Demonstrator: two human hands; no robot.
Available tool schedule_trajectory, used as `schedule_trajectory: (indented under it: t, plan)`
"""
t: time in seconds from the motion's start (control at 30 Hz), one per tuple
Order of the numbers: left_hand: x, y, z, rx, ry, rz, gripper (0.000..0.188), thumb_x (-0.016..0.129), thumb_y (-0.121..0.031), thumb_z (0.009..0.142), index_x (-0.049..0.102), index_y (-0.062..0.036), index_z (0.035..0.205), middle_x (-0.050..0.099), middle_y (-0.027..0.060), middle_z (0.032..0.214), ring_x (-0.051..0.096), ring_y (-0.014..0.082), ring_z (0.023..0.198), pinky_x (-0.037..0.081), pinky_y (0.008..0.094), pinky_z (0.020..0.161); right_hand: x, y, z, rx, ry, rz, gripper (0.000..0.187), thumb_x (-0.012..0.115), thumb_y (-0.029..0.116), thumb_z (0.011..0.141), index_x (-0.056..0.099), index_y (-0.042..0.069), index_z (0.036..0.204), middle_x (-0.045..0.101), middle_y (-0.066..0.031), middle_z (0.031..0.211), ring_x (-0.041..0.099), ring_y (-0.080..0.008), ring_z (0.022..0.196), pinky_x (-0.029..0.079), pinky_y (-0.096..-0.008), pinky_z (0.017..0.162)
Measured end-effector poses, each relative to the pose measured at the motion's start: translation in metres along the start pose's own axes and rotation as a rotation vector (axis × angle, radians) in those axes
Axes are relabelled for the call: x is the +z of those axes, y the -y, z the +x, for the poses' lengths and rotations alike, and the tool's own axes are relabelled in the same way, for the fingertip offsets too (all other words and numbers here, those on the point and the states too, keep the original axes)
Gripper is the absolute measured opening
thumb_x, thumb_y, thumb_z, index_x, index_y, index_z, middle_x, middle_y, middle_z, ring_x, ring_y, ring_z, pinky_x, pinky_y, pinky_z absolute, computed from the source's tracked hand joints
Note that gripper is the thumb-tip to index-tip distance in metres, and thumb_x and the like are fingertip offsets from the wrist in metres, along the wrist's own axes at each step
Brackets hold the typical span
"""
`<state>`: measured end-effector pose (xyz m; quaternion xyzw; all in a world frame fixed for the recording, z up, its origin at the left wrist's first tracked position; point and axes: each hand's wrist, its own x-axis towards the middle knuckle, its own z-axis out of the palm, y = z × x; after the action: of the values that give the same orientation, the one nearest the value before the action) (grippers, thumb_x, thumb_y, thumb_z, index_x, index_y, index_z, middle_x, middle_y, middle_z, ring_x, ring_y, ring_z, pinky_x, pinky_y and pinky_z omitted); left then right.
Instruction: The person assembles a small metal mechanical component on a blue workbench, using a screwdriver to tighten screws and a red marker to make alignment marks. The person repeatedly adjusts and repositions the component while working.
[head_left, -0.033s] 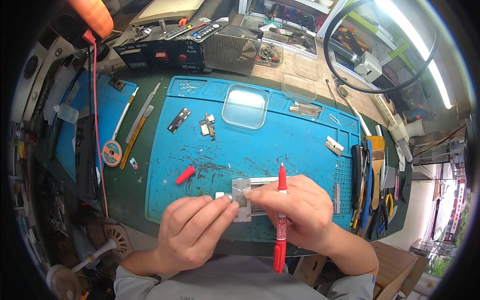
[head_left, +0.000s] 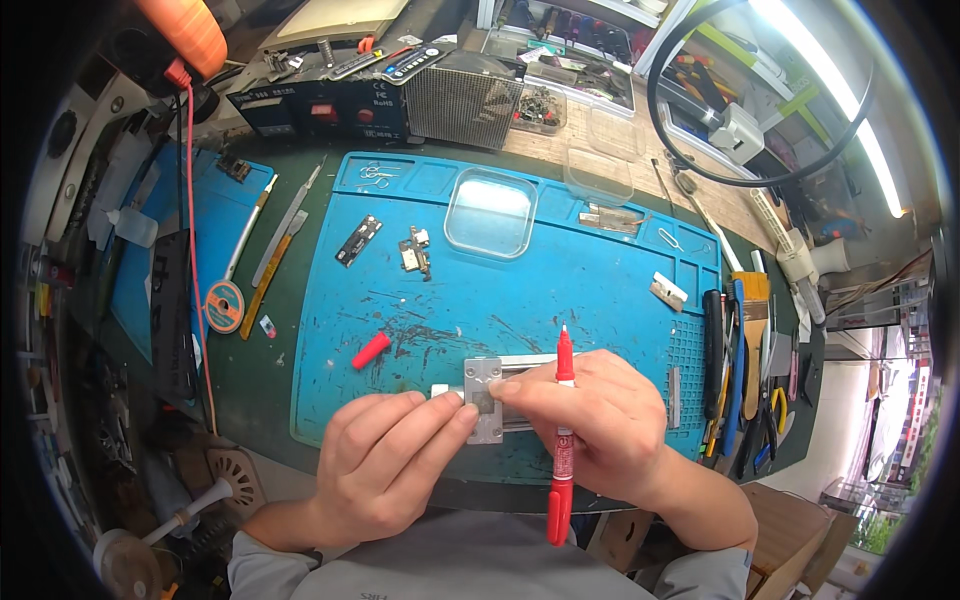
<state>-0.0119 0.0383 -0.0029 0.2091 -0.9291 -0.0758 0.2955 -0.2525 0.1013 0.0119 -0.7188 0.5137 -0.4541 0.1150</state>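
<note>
My left hand point(head_left: 385, 460) is closed at the left side of a small grey metal clamp fixture point(head_left: 484, 428), its fingertips pinching the fixture's edge. A small dark square piece point(head_left: 485, 402) sits in the fixture's middle. My right hand point(head_left: 605, 420) has its thumb and finger on the fixture's right side, against that piece. Held in the same hand is a red marker point(head_left: 563, 470), upright in the picture with its bare thin tip pointing away from me. A red marker cap point(head_left: 371, 350) lies on the blue mat point(head_left: 480, 310) to the left. Fingers cover part of the fixture.
Beyond the hands are small circuit boards point(head_left: 358, 241) and a clear plastic lid point(head_left: 490, 213). Pliers, a brush point(head_left: 750, 300) and other tools line the right side. Tweezers, a knife and a solder wick spool point(head_left: 224, 306) lie left. A dark boxed device point(head_left: 330, 110) stands behind.
</note>
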Motion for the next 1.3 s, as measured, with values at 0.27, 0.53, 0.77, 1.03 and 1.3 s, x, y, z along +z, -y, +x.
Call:
schedule_trajectory:
  t: [0.27, 0.53, 0.77, 1.03, 1.3]
  plan:
    - [0.001, 0.000, -0.001, -0.039, -0.076, -0.042, 0.039, 0.080, 0.001, 0.085, 0.080, -0.0041, 0.124, 0.075, 0.0072, 0.126, 0.066, 0.0248, 0.112, 0.057, 0.0378, 0.091, 0.000, -0.002, 0.000, -0.029, -0.008, 0.006, 0.043, 0.080, -0.003, 0.074, 0.077, 0.005, 0.116, 0.082, -0.0103, 0.099, 0.078, -0.0252, 0.083, 0.058, -0.0350, 0.073]
    - [-0.022, 0.008, 0.001, -0.188, 0.001, -0.163, 0.043, 0.084, 0.001, 0.083, 0.076, -0.0032, 0.125, 0.074, 0.0100, 0.120, 0.071, 0.0290, 0.104, 0.054, 0.0417, 0.089, 0.001, -0.004, -0.004, 0.013, -0.139, 0.032, 0.035, 0.083, 0.010, 0.090, 0.077, 0.004, 0.124, 0.080, -0.0104, 0.097, 0.074, -0.0270, 0.078, 0.057, -0.0369, 0.071]
    - [-0.027, 0.013, 0.001, -0.110, 0.025, -0.205, 0.041, 0.086, -0.003, 0.081, 0.079, -0.0049, 0.121, 0.075, 0.0074, 0.116, 0.070, 0.0263, 0.099, 0.052, 0.0412, 0.086, -0.023, 0.014, -0.001, 0.134, -0.018, 0.227, 0.036, 0.070, 0.029, 0.109, 0.076, -0.003, 0.123, 0.077, -0.0167, 0.092, 0.073, -0.0269, 0.076, 0.058, -0.0352, 0.067]
    - [-0.015, 0.017, 0.022, 0.017, 0.017, -0.236, 0.050, 0.091, -0.011, 0.078, 0.077, -0.0056, 0.126, 0.073, 0.0095, 0.121, 0.072, 0.0279, 0.105, 0.056, 0.0412, 0.086, -0.006, 0.007, -0.002, 0.104, -0.129, 0.165, 0.022, 0.089, 0.017, 0.089, 0.076, 0.002, 0.100, 0.076, -0.0121, 0.086, 0.073, -0.0276, 0.069, 0.057, -0.0348, 0.060]
    - [-0.004, 0.020, 0.018, 0.058, 0.044, -0.248, 0.055, 0.092, -0.018, 0.079, 0.077, -0.0057, 0.130, 0.070, 0.0124, 0.123, 0.073, 0.0302, 0.108, 0.060, 0.0410, 0.084, 0.002, 0.005, -0.003, 0.121, -0.150, 0.131, 0.020, 0.088, 0.022, 0.091, 0.077, 0.006, 0.087, 0.072, -0.0083, 0.074, 0.069, -0.0245, 0.059, 0.053, -0.0336, 0.053]
